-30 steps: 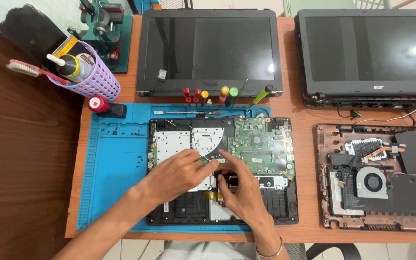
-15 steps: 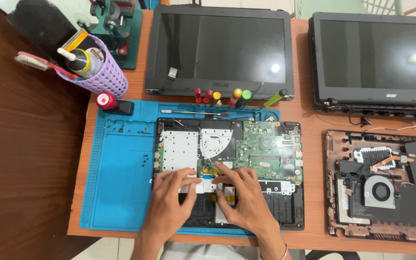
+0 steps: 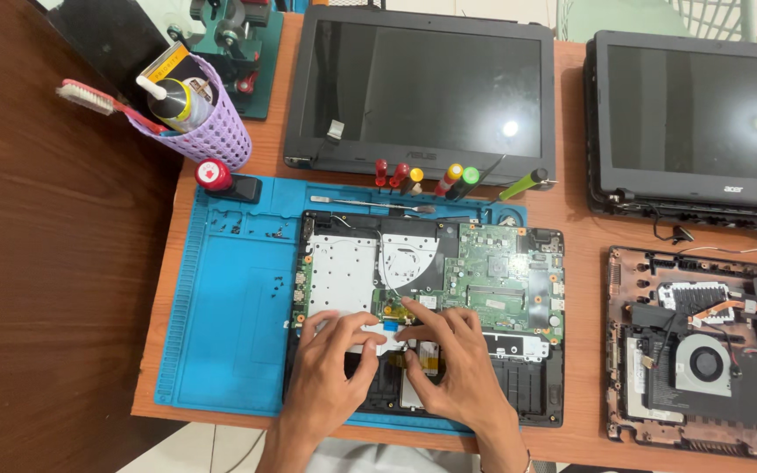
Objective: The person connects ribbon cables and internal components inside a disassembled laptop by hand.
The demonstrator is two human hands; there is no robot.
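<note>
An opened laptop base (image 3: 501, 280) with a green circuit board and silver plate lies on a blue work mat (image 3: 229, 315). My left hand (image 3: 330, 372) rests on the lower middle of the base, fingers spread over a white flat cable (image 3: 387, 337). My right hand (image 3: 453, 363) lies beside it, fingertips pressing on the same cable and on the edge of the board. Both hands touch the laptop's inside; neither lifts anything. What lies under the palms is hidden.
Several screwdrivers (image 3: 431, 180) line the mat's top edge. A detached black screen (image 3: 427, 92) lies behind, a second screen (image 3: 694, 123) at right. Another opened laptop with a fan (image 3: 703, 350) is at right. A purple basket (image 3: 208, 131) with a brush and bottle stands top left.
The camera has shifted, so the scene sits further right and lower. My left hand has slid down beside the right; both now press flat on the lower middle of the base.
</note>
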